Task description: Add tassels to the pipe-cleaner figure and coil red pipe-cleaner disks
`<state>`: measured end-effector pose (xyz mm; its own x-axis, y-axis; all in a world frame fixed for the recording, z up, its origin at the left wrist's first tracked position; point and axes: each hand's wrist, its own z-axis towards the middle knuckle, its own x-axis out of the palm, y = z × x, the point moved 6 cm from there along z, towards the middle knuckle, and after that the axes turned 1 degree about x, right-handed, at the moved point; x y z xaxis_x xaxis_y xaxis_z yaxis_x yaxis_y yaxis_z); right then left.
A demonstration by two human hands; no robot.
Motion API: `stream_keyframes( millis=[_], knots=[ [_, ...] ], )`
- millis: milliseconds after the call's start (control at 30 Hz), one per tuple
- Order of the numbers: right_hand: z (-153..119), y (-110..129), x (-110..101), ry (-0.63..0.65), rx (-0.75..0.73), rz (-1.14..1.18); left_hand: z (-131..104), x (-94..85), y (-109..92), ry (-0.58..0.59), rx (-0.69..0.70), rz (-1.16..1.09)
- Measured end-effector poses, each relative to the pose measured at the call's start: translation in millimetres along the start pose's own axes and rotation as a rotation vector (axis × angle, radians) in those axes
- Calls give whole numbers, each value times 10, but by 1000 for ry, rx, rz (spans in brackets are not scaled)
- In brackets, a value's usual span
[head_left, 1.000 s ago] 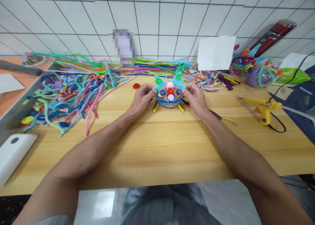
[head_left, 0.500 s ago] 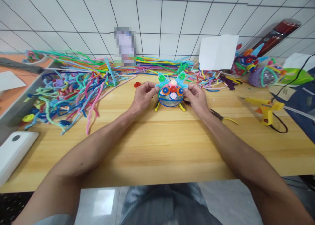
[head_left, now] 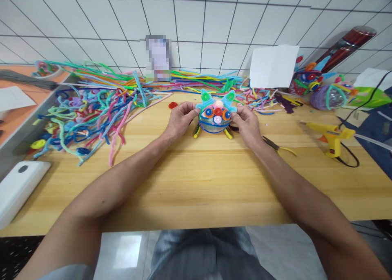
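A small animal figure (head_left: 213,127) stands on the table in front of me, facing me. Its rounded, see-through body carries coiled pipe-cleaner eyes, a red nose, light blue ears with green centres, and yellow feet. My left hand (head_left: 181,120) pinches the light blue edge on its left side between thumb and fingers. On the opposite side, my right hand (head_left: 247,124) pinches the matching light blue edge. The fingertips partly cover both edges. A small red coil (head_left: 173,105) lies just beyond my left hand. Pliers with yellow handles (head_left: 279,146) rest beside my right wrist.
Loose pipe cleaners (head_left: 101,112) are heaped at the left, with straight ones along the wall. A white device (head_left: 26,192) lies front left. A yellow glue gun (head_left: 332,137) stands right, its cable trailing. Decorated figures (head_left: 329,95) and a white card (head_left: 273,66) are behind.
The whole view has shifted slightly, so things appear a little further right. Both hands keep the same pinch on the figure, which stays in place on the table.
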<state>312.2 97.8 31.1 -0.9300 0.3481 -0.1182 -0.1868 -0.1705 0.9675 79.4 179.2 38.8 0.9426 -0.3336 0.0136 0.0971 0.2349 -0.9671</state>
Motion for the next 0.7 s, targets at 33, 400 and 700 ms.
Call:
stream_keyframes(
  millis=[33,400,700],
  knots=[
    [1,-3,-1,0,1,-8,-5,0,-1,0,-9,7],
    [2,-20,3,-12,12,-2,-34,12,13,-10,-21,-21],
    [-7,0,9,5,9,21,-62,7,32,3,-41,-39]
  ],
)
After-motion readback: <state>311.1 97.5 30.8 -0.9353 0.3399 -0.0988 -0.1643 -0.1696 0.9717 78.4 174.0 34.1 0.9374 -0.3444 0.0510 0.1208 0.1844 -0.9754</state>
